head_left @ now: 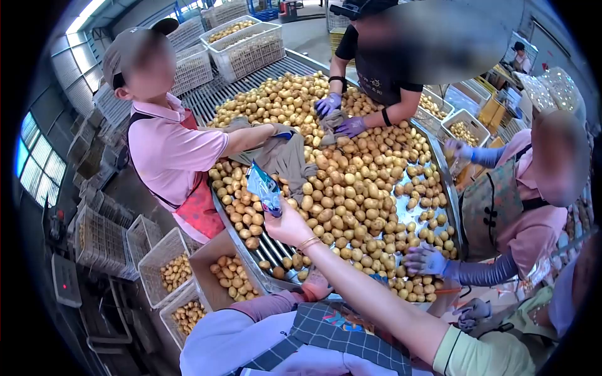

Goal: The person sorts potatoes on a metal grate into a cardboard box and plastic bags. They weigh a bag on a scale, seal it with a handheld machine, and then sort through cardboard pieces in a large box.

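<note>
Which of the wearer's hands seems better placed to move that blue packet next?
Probably the right hand: it already grips the blue packet, with the arm stretched out over the potatoes. The left hand isn't in view.

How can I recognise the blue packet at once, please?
Look at the big table heaped with potatoes. Above them reaches a bare hand with bracelets. It holds the packet: shiny blue and white, unlike the dull grey cloth nearby.
</note>
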A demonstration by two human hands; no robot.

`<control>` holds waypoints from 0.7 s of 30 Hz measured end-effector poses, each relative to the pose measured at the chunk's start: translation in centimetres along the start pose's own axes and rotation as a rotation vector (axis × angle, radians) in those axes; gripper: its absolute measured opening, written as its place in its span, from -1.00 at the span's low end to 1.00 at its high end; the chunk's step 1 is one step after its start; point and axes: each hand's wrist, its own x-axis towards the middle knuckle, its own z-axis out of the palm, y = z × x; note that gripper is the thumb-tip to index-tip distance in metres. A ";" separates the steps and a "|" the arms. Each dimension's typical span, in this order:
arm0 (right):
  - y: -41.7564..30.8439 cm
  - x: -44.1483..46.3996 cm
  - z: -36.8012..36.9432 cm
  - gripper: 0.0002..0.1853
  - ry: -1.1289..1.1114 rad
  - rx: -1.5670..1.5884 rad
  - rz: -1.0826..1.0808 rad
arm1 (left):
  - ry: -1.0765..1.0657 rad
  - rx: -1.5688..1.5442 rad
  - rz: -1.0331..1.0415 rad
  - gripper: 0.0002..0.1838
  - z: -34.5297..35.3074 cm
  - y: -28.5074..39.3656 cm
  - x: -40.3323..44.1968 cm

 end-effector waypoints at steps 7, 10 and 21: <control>-0.7 -0.4 -2.6 -0.51 0.026 -0.272 0.127 | -0.016 0.124 -0.026 -0.12 0.2 -2.1 0.0; 3.4 0.7 -1.7 -0.41 0.141 -0.233 -0.014 | -0.001 0.258 -0.039 -0.11 0.1 -2.8 1.7; -6.4 -12.2 -16.1 -0.52 0.039 -0.371 -0.021 | 0.157 0.356 -0.062 -0.08 -1.4 -3.3 2.2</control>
